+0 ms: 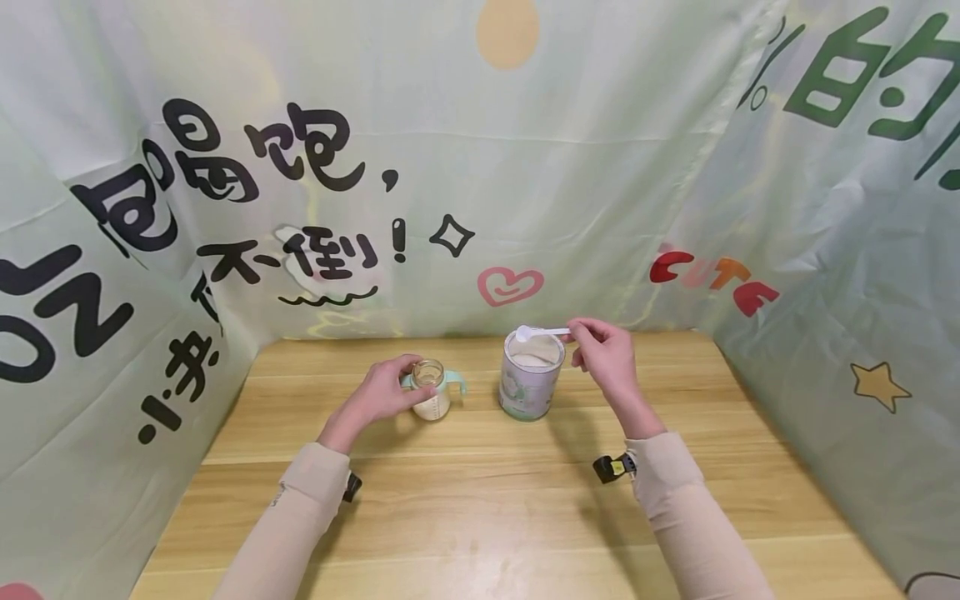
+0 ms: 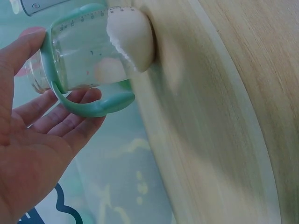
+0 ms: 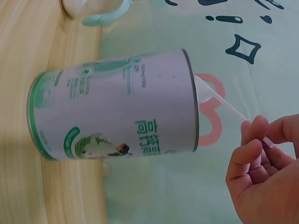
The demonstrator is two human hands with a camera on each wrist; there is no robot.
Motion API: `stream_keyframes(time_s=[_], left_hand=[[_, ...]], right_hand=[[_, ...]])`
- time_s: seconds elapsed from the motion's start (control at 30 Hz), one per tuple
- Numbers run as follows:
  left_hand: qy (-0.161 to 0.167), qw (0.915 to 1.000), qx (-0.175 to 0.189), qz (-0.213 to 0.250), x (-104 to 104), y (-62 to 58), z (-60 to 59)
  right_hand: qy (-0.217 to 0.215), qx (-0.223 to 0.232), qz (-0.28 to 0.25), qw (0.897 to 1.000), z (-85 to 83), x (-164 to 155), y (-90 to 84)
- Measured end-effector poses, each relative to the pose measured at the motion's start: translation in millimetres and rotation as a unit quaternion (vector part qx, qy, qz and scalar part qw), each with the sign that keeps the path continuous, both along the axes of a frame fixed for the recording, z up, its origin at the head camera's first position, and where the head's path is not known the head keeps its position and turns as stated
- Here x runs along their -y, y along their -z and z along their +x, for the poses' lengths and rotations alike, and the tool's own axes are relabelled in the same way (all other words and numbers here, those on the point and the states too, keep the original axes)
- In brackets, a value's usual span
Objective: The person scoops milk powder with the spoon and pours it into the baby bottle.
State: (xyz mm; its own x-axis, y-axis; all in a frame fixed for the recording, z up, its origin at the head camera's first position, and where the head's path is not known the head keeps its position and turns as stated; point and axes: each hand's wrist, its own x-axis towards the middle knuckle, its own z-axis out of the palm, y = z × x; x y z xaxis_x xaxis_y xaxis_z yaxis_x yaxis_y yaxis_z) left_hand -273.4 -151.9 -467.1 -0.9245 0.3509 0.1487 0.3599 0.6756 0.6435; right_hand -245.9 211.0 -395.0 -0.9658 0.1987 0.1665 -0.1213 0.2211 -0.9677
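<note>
My left hand (image 1: pixel 381 390) grips a clear baby bottle (image 1: pixel 431 408) around its neck, thumb on one side and fingers on the other. The bottle is lidless and stands upright on the table, with a mint-green handle ring (image 2: pixel 50 60) and white powder (image 2: pixel 133 37) heaped unevenly in its bottom. To its right stands an open milk powder tin (image 1: pixel 528 392), lilac with a green base. In my right hand (image 1: pixel 609 357), thumb and fingers pinch the handle of a white measuring scoop (image 1: pixel 553 332). The scoop's bowl is at the tin's rim, over the powder (image 1: pixel 532 360) inside.
The wooden table (image 1: pixel 480 508) ends just behind the bottle and tin, against a pale green printed cloth (image 1: pixel 600 192). More cloth hangs along the left and right sides. Both wrists wear a small black camera (image 1: pixel 609 468).
</note>
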Motion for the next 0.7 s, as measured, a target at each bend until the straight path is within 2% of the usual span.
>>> stream_keyframes(time_s=[0.33, 0.7], left_hand=[[-0.004, 1.0000, 0.003, 0.000, 0, -0.2, 0.6], [-0.001, 1.0000, 0.004, 0.001, 0, -0.1, 0.3]], right_hand=[[-0.011, 0.013, 0.019, 1.000, -0.2, -5, 3.3], [-0.028, 0.044, 0.079, 0.995, -7.1, -6, 12.0]])
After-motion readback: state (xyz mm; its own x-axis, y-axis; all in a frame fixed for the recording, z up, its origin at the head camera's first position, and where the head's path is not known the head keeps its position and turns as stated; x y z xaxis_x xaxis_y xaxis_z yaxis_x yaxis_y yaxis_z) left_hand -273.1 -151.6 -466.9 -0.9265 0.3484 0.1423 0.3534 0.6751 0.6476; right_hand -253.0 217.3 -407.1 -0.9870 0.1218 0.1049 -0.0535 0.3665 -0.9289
